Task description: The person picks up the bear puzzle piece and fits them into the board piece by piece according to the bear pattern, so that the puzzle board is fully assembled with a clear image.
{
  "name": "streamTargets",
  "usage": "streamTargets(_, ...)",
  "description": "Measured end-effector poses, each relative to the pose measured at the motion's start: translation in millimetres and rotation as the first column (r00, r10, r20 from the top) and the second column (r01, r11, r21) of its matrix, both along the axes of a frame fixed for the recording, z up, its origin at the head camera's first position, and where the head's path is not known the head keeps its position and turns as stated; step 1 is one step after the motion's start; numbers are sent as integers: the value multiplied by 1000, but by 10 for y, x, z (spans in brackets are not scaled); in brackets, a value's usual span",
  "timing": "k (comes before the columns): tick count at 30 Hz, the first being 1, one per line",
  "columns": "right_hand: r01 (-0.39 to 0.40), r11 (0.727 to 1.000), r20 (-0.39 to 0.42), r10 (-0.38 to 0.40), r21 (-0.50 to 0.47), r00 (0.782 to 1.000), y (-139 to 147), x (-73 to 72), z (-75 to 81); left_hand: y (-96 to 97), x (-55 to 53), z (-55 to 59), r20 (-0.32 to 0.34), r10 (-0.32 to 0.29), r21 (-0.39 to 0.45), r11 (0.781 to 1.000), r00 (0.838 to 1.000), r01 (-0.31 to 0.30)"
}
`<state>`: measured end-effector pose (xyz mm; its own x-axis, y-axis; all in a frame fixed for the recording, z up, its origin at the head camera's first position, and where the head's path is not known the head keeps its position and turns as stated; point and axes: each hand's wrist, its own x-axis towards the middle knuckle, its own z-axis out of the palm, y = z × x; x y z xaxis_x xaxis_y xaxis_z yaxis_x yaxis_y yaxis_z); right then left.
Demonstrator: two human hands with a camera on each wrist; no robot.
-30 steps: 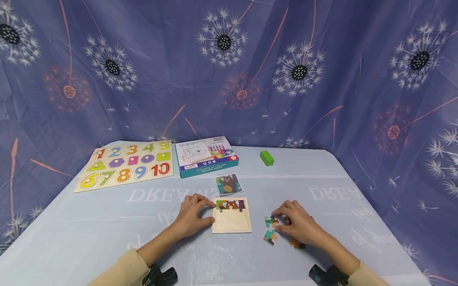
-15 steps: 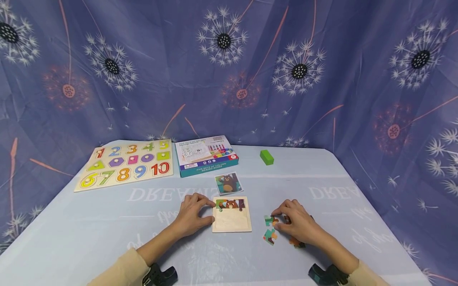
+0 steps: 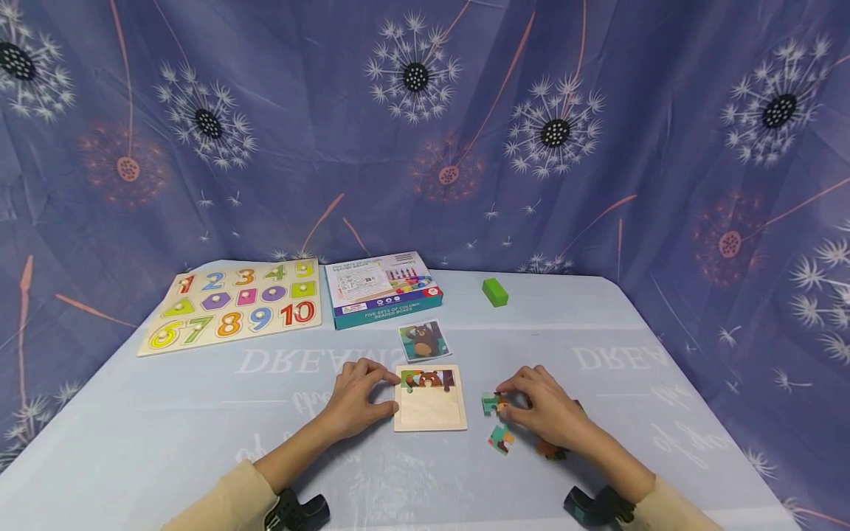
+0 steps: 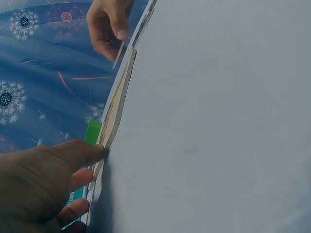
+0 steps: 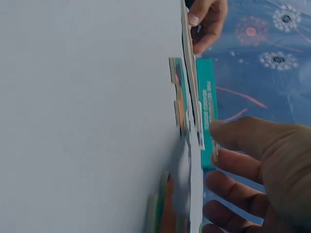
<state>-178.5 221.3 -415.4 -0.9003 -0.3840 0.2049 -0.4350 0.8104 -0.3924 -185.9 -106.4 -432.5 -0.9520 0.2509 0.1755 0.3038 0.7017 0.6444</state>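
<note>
In the head view, a square wooden puzzle tray (image 3: pixel 430 413) lies in the middle, with bear-picture pieces (image 3: pixel 428 379) along its top row. My left hand (image 3: pixel 358 394) is at the tray's left side, index fingertip and thumb apart and touching its edge. To the right, my right hand (image 3: pixel 547 409) pinches a green and brown jigsaw piece (image 3: pixel 490 403) between thumb and index finger. The left wrist view shows this piece raised off the table. Another jigsaw piece (image 3: pixel 501 439) lies just below it, and more pieces (image 3: pixel 553 450) sit partly hidden under the right hand.
Behind the tray lies a bear picture card (image 3: pixel 423 341). Further back are a number board (image 3: pixel 232 306), a beaded-boxes carton (image 3: pixel 384 289) and a green block (image 3: pixel 495 293). A dandelion-print curtain (image 3: pixel 425 147) hangs beyond the pale-covered table (image 3: pixel 372 487).
My right hand has lifted the jigsaw piece and shifted slightly left and away from me with it. The left hand and the tray stay where they were.
</note>
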Motion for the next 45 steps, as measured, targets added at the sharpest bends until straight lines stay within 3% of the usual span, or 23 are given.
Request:
streamTargets(10, -47, 999, 23, 47, 2, 999, -477, -92, 128, 2, -5, 7, 8, 12, -1, 1000, 1000, -12)
streamTargets(20, -95, 996, 41, 94, 3, 995, -888, -185, 119, 6, -3, 8, 8, 12, -1, 1000, 1000, -12)
streamTargets(27, -100, 995, 62, 99, 13, 993, -1037, -231, 90, 5, -7, 2, 15, 17, -12, 1000, 1000, -16)
streamTargets(37, -143, 988, 23, 142, 60, 990, -1118, -264, 13, 3, -7, -4, 8, 16, -12, 1000, 1000, -15)
streamTargets(45, -135, 986, 17, 134, 96, 991, -1172, -255, 13, -3, -2, 5, 2, 12, -2, 1000, 1000, -12)
